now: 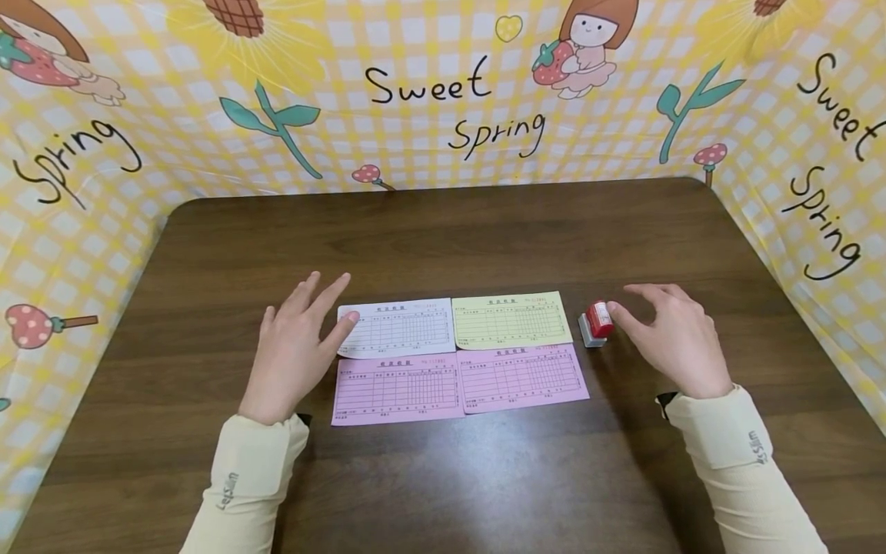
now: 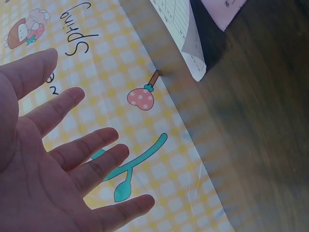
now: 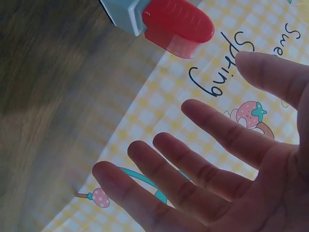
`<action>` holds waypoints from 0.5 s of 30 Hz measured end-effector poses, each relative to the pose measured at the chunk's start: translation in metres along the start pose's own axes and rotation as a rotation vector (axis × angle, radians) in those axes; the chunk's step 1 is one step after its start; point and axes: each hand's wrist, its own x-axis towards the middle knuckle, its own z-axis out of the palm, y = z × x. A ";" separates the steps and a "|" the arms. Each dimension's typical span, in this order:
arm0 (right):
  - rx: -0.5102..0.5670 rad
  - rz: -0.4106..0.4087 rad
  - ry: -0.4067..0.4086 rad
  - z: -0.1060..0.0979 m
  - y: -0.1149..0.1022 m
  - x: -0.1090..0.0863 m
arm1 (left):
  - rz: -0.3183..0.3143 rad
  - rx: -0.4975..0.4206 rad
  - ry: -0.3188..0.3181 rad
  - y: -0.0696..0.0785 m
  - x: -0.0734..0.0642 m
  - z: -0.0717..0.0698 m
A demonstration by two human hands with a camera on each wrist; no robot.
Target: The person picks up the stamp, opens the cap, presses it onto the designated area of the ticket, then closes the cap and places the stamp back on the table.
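- The yellow form (image 1: 508, 322) lies flat on the dark wooden worktop (image 1: 415, 238), its printed grid facing up.
- The white form (image 1: 401, 331) lies directly left of the yellow form, their short sides meeting; in the left wrist view one corner of it curls up.
- One pink form (image 1: 522, 381) sits on the near side of the yellow form, right up against it.
- A second pink form (image 1: 394, 392) lies diagonally near and left of the yellow form, printed side up like the others.
- The stamp (image 1: 597, 322), red on top with a grey base, stands just right of the yellow form, a small gap between them.
- The left hand (image 1: 298, 346) is left of the yellow form, beyond most of the white form. Its fingers (image 2: 84, 146) are spread wide and grip nothing; the thumb overlaps the white form's corner from above, and contact cannot be told.
- The right hand (image 1: 671, 335) is right of the yellow form, past the stamp. Its fingers (image 3: 227, 128) are extended and apart, holding nothing, with the thumb near the stamp's red top.
- Behind the yellow form, past the worktop's far edge, hangs a yellow checked cloth (image 1: 429, 38) lettered "Sweet Spring".
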 end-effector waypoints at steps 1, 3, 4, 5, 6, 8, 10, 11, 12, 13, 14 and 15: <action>-0.001 0.003 0.000 0.000 0.000 0.000 | 0.001 0.000 -0.001 0.001 0.000 0.000; -0.001 0.006 0.004 0.001 0.000 -0.001 | 0.001 -0.001 -0.004 0.001 0.000 0.001; 0.000 0.006 0.007 0.002 0.000 -0.001 | 0.002 0.000 -0.004 0.001 0.000 0.001; -0.001 0.006 0.009 0.002 0.000 -0.001 | 0.002 0.000 -0.005 0.002 0.000 0.001; -0.001 0.006 0.012 0.003 0.000 -0.002 | 0.000 0.000 -0.006 0.002 -0.001 0.001; -0.005 0.006 0.015 0.004 0.000 -0.002 | -0.001 0.002 -0.004 0.002 -0.001 0.001; -0.011 0.011 0.017 0.005 -0.001 -0.002 | -0.002 0.003 -0.001 0.002 -0.001 0.002; -0.014 0.015 0.019 0.005 -0.001 -0.003 | -0.002 0.002 0.000 0.002 -0.001 0.002; -0.016 0.017 0.022 0.006 -0.002 -0.003 | -0.002 0.002 0.001 0.002 -0.001 0.002; -0.019 0.018 0.026 0.006 -0.002 -0.003 | -0.002 0.002 0.002 0.002 -0.001 0.002; -0.020 0.020 0.030 0.007 -0.002 -0.003 | -0.003 0.001 0.002 0.003 -0.001 0.002; -0.020 0.021 0.034 0.007 -0.002 -0.003 | -0.003 0.002 0.002 0.003 -0.001 0.003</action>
